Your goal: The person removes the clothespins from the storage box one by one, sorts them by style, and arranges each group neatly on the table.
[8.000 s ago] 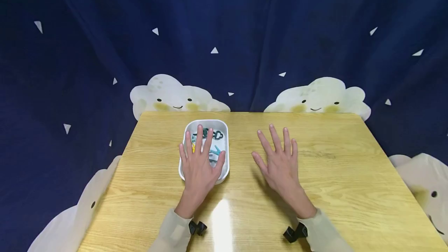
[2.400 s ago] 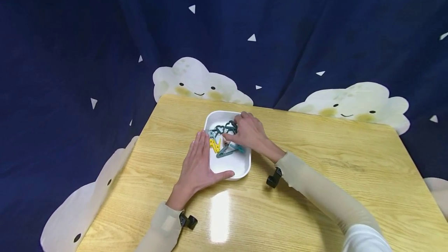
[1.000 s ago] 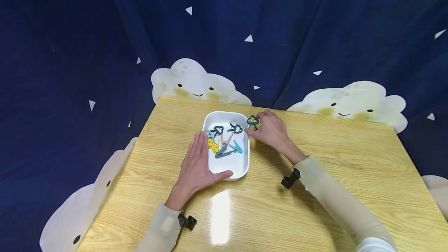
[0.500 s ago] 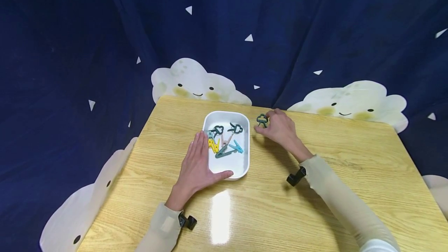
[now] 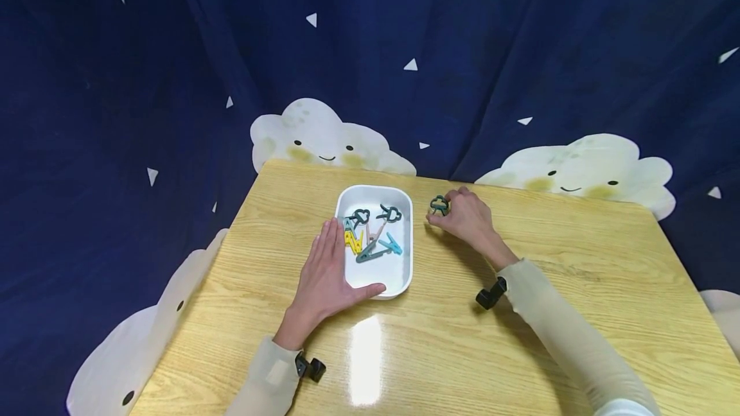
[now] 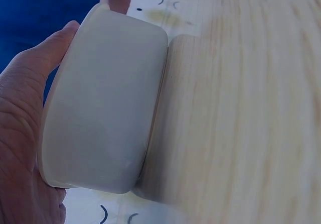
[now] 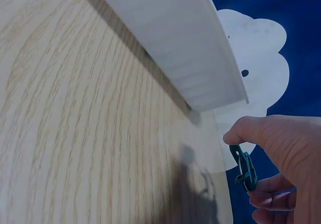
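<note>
In the head view my right hand [image 5: 471,217] pinches a dark green cloud-shaped clothes peg [image 5: 439,205] between thumb and fingertips, just right of a white box [image 5: 408,255]. The right wrist view shows that peg [image 7: 244,169] edge-on, above the table. My left hand [image 5: 324,275] lies along the box's left and near rims, fingers straight, thumb stretched out. Inside the box are two more cloud-shaped pegs [image 5: 391,214], a yellow peg [image 5: 354,241], a pink peg [image 5: 378,231], a grey-green peg [image 5: 370,253] and a blue peg [image 5: 392,244]. A pale blue peg is partly hidden by my left fingers.
The wooden table [image 5: 520,313] extends to the right and front of the box. Behind its far edge hangs a dark blue curtain [image 5: 358,50] with white clouds and triangles. Bare tabletop lies around my right hand.
My right hand, first over the table, has reached into the box, taken out the dark green peg and carried it right over the rim. My left hand has settled on the box's rim.
</note>
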`<action>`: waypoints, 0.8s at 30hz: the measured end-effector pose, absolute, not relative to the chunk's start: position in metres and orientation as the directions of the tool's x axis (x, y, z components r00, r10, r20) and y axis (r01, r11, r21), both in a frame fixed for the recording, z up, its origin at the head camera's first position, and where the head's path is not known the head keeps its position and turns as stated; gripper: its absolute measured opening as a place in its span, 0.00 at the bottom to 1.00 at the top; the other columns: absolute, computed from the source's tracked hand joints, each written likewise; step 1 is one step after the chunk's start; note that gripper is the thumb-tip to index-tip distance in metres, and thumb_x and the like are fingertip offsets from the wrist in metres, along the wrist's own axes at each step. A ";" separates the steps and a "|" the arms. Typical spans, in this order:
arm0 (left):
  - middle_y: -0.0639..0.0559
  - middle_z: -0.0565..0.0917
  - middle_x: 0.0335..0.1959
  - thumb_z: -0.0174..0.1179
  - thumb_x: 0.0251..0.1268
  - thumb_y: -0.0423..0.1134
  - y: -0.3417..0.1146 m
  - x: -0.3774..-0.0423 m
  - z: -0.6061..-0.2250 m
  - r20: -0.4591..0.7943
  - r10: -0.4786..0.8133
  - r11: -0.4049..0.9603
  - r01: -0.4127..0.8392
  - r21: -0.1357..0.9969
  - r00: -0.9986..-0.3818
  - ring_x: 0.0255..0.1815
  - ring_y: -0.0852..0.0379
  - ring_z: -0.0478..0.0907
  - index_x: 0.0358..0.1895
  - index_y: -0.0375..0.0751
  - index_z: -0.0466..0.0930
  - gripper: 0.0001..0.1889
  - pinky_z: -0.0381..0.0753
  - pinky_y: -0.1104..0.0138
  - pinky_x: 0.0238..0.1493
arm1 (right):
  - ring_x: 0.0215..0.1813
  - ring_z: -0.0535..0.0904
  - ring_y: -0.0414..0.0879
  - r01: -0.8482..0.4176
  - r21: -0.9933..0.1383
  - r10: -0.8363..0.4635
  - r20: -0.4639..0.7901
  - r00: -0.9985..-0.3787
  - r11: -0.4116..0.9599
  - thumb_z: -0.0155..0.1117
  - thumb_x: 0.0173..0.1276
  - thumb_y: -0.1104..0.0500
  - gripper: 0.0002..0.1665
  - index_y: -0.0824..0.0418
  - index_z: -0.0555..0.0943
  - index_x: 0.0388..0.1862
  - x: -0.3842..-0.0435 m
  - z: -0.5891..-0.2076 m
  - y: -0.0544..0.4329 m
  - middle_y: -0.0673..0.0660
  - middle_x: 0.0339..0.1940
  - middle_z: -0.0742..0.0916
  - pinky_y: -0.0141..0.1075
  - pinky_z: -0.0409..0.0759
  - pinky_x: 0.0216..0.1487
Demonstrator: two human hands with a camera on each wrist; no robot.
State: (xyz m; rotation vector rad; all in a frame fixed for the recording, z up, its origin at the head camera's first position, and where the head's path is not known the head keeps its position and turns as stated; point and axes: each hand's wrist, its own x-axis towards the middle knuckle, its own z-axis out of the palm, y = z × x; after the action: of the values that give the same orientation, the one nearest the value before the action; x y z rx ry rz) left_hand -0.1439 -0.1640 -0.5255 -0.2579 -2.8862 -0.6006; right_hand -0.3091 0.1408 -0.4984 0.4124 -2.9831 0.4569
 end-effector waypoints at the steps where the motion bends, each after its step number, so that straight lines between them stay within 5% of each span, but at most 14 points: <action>1: 0.43 0.38 0.87 0.58 0.43 0.88 -0.164 -0.144 -0.526 0.212 0.132 0.904 0.205 0.375 -0.968 0.88 0.45 0.39 0.85 0.32 0.40 0.77 0.44 0.55 0.85 | 0.38 0.80 0.55 -0.275 -0.281 -0.248 0.129 -0.960 0.919 0.73 0.55 0.34 0.36 0.65 0.84 0.44 -0.310 -0.499 0.141 0.60 0.41 0.82 0.47 0.80 0.29; 24: 0.44 0.36 0.87 0.58 0.43 0.88 -0.164 -0.143 -0.523 0.176 0.128 0.904 0.188 0.384 -0.976 0.88 0.49 0.34 0.85 0.32 0.40 0.77 0.41 0.56 0.85 | 0.40 0.79 0.56 -0.229 -0.273 -0.230 0.030 -0.973 0.934 0.74 0.57 0.36 0.30 0.62 0.83 0.36 -0.325 -0.521 0.152 0.62 0.40 0.82 0.49 0.79 0.29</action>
State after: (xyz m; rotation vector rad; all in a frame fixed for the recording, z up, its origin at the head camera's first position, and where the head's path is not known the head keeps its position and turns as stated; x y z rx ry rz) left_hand -0.1431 -0.1640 -0.5228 -0.2443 -2.9210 -0.6113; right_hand -0.3247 0.1516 -0.5209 0.3673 -3.0920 0.4363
